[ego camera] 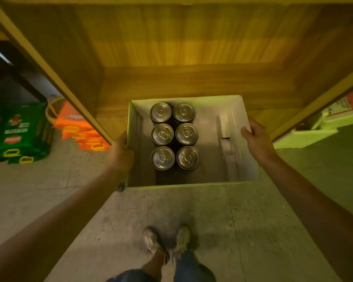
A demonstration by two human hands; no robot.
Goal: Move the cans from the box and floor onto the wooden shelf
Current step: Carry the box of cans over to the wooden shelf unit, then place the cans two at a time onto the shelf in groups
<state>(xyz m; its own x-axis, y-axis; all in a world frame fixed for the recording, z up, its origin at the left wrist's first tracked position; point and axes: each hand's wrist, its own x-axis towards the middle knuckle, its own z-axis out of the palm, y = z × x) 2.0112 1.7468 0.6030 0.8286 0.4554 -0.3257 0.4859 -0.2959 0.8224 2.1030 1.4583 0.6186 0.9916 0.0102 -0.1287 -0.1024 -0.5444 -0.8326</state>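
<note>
An open white cardboard box (pixel 243 139) is held out in front of me, above the floor. Several dark cans with silver tops (pixel 174 135) stand upright in two rows in its left half; the right half is bare. My left hand (pixel 121 153) grips the box's left wall and my right hand (pixel 257 139) grips its right wall. The wooden shelf (pixel 192 82) lies directly beyond the box, its bottom board bare and lit from above.
Green packs (pixel 18 133) and orange packs (pixel 80 129) lie on the tiled floor at the left, outside the shelf's side panel. A white box with a red label (pixel 338 112) sits at the right. My feet (pixel 167 241) stand on the floor below the box.
</note>
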